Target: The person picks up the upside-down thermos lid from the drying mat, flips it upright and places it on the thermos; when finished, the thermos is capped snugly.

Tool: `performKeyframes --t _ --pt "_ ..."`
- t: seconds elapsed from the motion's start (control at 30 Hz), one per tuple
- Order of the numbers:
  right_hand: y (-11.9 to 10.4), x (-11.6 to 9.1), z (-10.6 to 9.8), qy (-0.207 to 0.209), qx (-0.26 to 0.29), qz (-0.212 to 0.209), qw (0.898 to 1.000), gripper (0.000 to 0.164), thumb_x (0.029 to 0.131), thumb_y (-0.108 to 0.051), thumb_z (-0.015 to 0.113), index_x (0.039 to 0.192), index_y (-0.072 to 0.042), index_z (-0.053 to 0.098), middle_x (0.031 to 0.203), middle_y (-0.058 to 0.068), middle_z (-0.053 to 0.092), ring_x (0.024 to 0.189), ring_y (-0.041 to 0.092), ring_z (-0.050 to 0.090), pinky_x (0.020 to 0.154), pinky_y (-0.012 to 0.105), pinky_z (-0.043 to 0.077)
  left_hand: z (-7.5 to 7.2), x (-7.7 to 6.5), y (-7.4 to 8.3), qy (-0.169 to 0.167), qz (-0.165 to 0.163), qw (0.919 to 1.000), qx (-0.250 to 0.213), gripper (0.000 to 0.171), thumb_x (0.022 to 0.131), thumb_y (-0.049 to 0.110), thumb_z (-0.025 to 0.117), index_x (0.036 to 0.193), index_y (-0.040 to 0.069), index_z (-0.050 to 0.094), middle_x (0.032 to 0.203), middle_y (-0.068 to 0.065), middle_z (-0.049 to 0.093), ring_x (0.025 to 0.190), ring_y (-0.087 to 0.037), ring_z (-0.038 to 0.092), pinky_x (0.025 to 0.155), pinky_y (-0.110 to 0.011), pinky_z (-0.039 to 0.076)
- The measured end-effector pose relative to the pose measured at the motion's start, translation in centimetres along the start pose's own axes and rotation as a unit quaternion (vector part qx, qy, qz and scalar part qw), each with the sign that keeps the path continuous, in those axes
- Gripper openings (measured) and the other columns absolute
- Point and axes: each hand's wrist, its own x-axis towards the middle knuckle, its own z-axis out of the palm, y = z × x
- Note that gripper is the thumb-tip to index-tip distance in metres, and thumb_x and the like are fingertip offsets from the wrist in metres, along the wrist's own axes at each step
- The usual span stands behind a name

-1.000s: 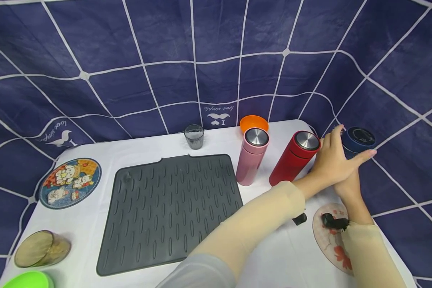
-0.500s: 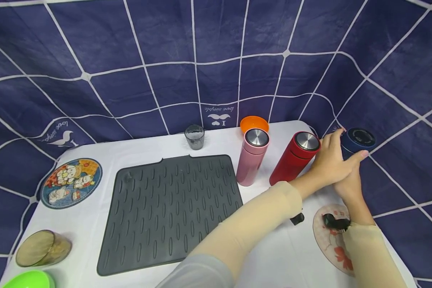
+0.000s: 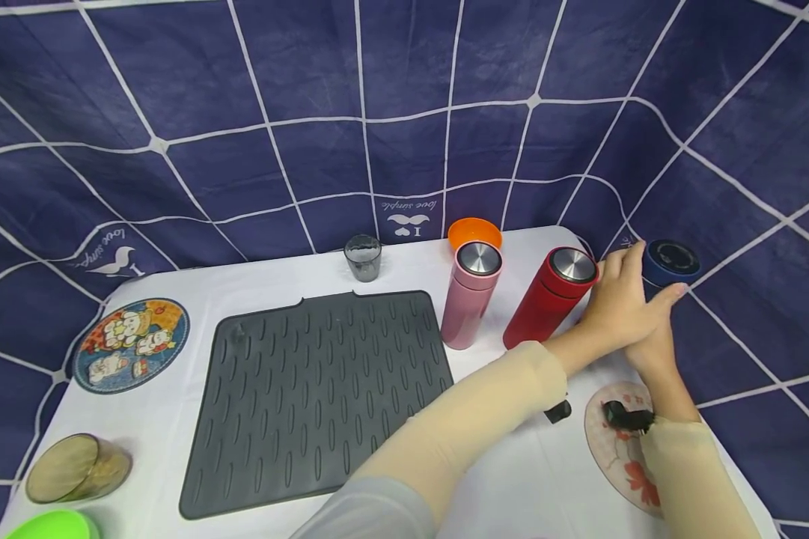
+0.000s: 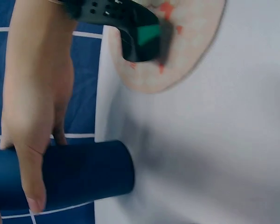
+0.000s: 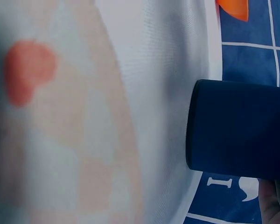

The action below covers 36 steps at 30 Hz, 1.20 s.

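Note:
A dark blue thermos (image 3: 673, 262) stands at the far right corner of the table, its flat lid facing up. My left hand (image 3: 623, 303) crosses over the right arm and grips the thermos near the top. Lower down, my right hand (image 3: 652, 350) holds the body of the thermos (image 4: 88, 172), its thumb (image 4: 32, 182) lying across it in the left wrist view. In the right wrist view, some right fingers (image 5: 275, 200) show under the thermos. A red thermos (image 3: 545, 303) stands just left of my left hand, with a pink thermos (image 3: 470, 303) beyond it.
An orange bowl (image 3: 474, 233) sits behind the pink thermos. A grey drying mat (image 3: 323, 397) covers the middle. Around it are a small dark glass (image 3: 364, 258), a cartoon placemat (image 3: 131, 344), an amber glass (image 3: 77, 468), a green bowl (image 3: 57, 525) and a floral round mat (image 3: 613, 457).
My left thumb has drawn in toward the blue thermos and lies a little lower. The right hand and the other things have stayed in place.

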Motion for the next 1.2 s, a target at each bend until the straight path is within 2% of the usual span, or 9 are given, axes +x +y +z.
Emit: performKeyframes --t 0.13,0.27,0.4,0.5,0.7,0.77,0.97,1.07,1.2 --pt "0.2 0.1 0.2 0.021 -0.011 -0.058 0.998 0.038 0.087 -0.011 0.059 0.119 0.009 0.054 0.102 0.003 0.060 0.089 0.007 0.047 0.081 0.019 0.031 0.0 0.4 1.2 0.047 -0.055 0.9974 0.000 0.088 0.067 0.078 0.062 0.137 0.034 0.033 0.125 0.017 0.045 0.114 0.001 0.041 0.090 -0.011 0.038" --pt "0.4 0.8 0.2 0.019 0.042 -0.073 0.996 0.030 0.087 -0.009 0.062 0.116 -0.008 0.056 0.095 -0.026 0.050 0.087 -0.007 0.044 0.079 0.008 0.029 -0.4 0.7 1.4 0.042 -0.060 0.9973 -0.003 0.077 0.072 0.073 0.062 0.134 0.035 0.038 0.121 0.014 0.047 0.111 0.000 0.041 0.086 -0.011 0.036" --pt "0.5 1.1 0.0 0.009 0.043 -0.069 0.997 0.027 0.088 -0.013 0.061 0.113 -0.018 0.052 0.097 -0.023 0.050 0.088 -0.003 0.044 0.079 0.009 0.029 -0.8 0.7 1.1 -0.001 -0.041 0.9991 -0.002 0.069 0.081 0.068 0.055 0.139 0.038 0.035 0.126 0.013 0.044 0.115 0.000 0.037 0.086 -0.013 0.035" --pt "0.3 0.9 -0.2 0.008 0.022 -0.051 0.998 0.035 0.089 -0.018 0.061 0.122 -0.011 0.051 0.104 -0.017 0.051 0.094 -0.006 0.043 0.082 0.009 0.028 -0.8 0.5 1.1 -0.012 -0.040 0.9991 0.005 0.068 0.083 0.068 0.051 0.142 0.039 0.031 0.129 0.015 0.042 0.118 0.001 0.036 0.086 -0.012 0.037" --pt "0.2 0.0 0.0 0.011 -0.027 -0.064 0.998 0.042 0.091 -0.018 0.056 0.123 0.008 0.049 0.113 0.023 0.053 0.101 0.023 0.046 0.091 0.024 0.030 -0.5 0.7 1.6 0.022 -0.058 0.9972 0.041 0.087 0.064 0.081 0.059 0.136 0.036 0.036 0.125 0.021 0.043 0.114 0.003 0.041 0.089 -0.013 0.039" --pt "0.2 0.0 0.1 0.011 -0.028 -0.081 0.996 0.042 0.090 -0.016 0.056 0.122 0.010 0.048 0.112 0.025 0.052 0.102 0.025 0.044 0.093 0.025 0.030 -0.5 0.9 1.8 0.031 -0.059 0.9956 0.066 0.087 0.062 0.082 0.061 0.132 0.034 0.040 0.121 0.022 0.047 0.110 0.003 0.045 0.089 -0.012 0.039" --pt "0.5 0.4 -0.3 -0.014 -0.011 -0.106 0.994 0.026 0.083 -0.003 0.060 0.107 0.007 0.055 0.088 -0.010 0.053 0.079 -0.005 0.041 0.072 0.016 0.031 -1.0 1.3 1.7 -0.011 -0.054 0.9971 0.053 0.075 0.074 0.070 0.062 0.134 0.031 0.040 0.122 0.022 0.049 0.111 0.005 0.048 0.086 -0.012 0.040" --pt "0.5 0.6 -0.6 -0.044 0.007 -0.085 0.995 0.030 0.084 -0.002 0.060 0.113 0.002 0.055 0.093 -0.027 0.048 0.083 -0.008 0.043 0.073 0.012 0.032 -1.3 1.5 1.4 -0.035 -0.042 0.9981 0.028 0.074 0.076 0.066 0.063 0.136 0.032 0.038 0.122 0.022 0.048 0.112 0.005 0.047 0.087 -0.012 0.039" --pt "0.5 0.5 -0.7 -0.058 0.017 -0.048 0.997 0.039 0.088 -0.009 0.060 0.125 0.000 0.050 0.103 -0.032 0.045 0.093 -0.010 0.042 0.078 0.006 0.030 -1.4 1.7 1.3 -0.045 -0.044 0.9979 0.016 0.074 0.075 0.065 0.064 0.136 0.034 0.037 0.122 0.023 0.048 0.109 0.005 0.047 0.083 -0.012 0.038"
